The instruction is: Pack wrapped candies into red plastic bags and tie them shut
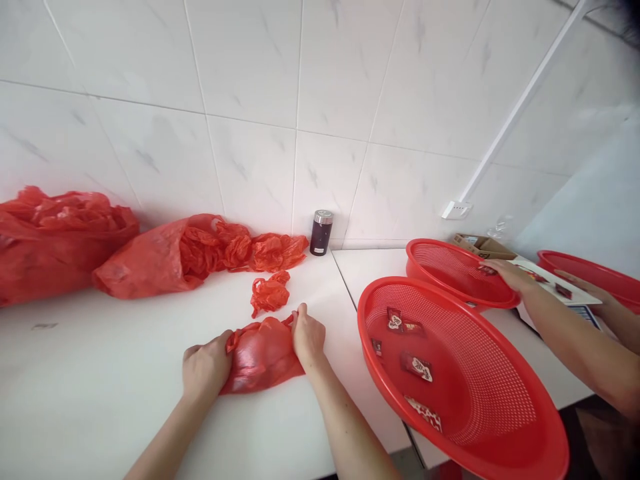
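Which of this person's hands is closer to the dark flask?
Right. The right hand is in front of the flask; the left hand is farther, at the left end of the held red bag.

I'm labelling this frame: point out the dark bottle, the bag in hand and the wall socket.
Dark bottle [320,238], head view: dark body.
Held bag [263,357], head view: bulging middle.
Wall socket [457,211], head view: white faceplate.

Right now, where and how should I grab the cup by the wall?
Probably grip the cup around its dark body, below the silver top, coming from the front right: it's round and upright, the wall is behind it, and crumpled red plastic lies close on its left.
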Demonstrator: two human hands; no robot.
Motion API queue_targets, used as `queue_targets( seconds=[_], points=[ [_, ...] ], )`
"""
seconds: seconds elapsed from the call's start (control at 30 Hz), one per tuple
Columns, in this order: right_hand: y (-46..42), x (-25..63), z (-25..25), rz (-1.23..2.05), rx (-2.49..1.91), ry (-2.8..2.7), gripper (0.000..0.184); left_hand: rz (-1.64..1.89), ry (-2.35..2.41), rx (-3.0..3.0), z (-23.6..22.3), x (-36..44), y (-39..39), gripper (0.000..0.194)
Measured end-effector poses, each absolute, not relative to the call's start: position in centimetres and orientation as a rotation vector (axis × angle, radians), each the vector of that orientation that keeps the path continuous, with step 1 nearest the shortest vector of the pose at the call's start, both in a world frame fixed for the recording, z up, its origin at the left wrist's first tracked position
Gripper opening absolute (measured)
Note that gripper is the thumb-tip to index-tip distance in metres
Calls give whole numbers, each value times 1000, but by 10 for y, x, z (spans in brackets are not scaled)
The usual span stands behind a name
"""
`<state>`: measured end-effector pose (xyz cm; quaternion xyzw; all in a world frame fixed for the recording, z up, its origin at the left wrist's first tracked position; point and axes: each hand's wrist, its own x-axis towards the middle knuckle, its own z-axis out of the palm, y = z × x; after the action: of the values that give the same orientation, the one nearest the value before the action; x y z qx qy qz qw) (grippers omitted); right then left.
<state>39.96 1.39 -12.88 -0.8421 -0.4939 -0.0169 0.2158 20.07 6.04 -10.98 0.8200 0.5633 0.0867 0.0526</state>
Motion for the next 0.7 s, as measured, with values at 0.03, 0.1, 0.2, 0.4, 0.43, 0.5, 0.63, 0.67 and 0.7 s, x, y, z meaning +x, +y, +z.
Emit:
queue_targets(
  seconds=[0.03,0.1,0.2,0.4,0.43,0.5,0.63,0.67,0.7],
  points=[
    [13,399,-129,-52,-2332,-1348,16,285,1707,2496,-109,201,58,36],
    [11,400,-130,-67,-2325,-1301,19,325,1702,2490,-109,200,54,35],
    [8,401,-132,-92,-2307,-1236,20,379,1728,2427,-109,196,47,32],
    [7,402,-134,-102,-2210,-1202,22,431,1715,2181,-104,184,29,48],
    [7,402,-135,-97,-2187,-1205,22,455,1690,2110,-102,182,26,48],
    [6,403,-135,-82,-2146,-1198,24,520,1661,1927,-99,178,22,48],
    [5,405,-137,-41,-2071,-1124,29,613,1679,1656,-98,169,14,54],
    [5,406,-137,-27,-2050,-1107,30,624,1668,1624,-99,167,11,54],
    [4,406,-137,-13,-2028,-1093,30,637,1645,1596,-99,165,8,54]
  ],
)
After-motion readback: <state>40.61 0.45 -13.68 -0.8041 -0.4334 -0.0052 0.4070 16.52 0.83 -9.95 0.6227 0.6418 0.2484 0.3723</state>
